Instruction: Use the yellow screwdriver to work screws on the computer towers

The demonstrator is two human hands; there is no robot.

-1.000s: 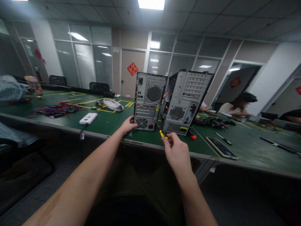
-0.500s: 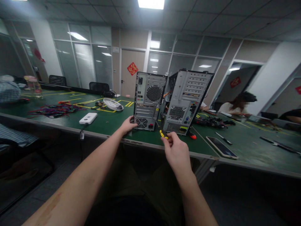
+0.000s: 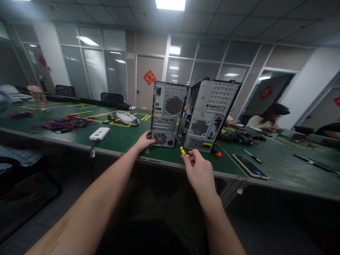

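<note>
A: What is the green table point(image 3: 130, 136) carrying?

B: Two computer towers, side by side. The right tower point(image 3: 207, 115) is standing with its left side open, an orange cable point(image 3: 189, 106) showing inside. The left tower point(image 3: 168, 122) is hiding its contents behind its rear panel.

A: Left tower's orientation?

B: Standing upright, long axis vertical, rear panel facing the wearer.

A: Hands?

B: Right hand point(image 3: 199, 169) is reaching forward, back of the hand uppermost; thumb and forefinger are closing in a pinch on a screwdriver point(image 3: 182, 150) at its handle end. Left hand point(image 3: 145, 141) is bracing the left tower's lower left edge, arm extended; fingers are mostly hiding, so I cannot tell how far they are curling.

A: Screwdriver?

B: Slanting before the gap between towers, shaft pointing away and leftward, toward the left tower's lower right edge. Tip contact: cannot tell.
</note>
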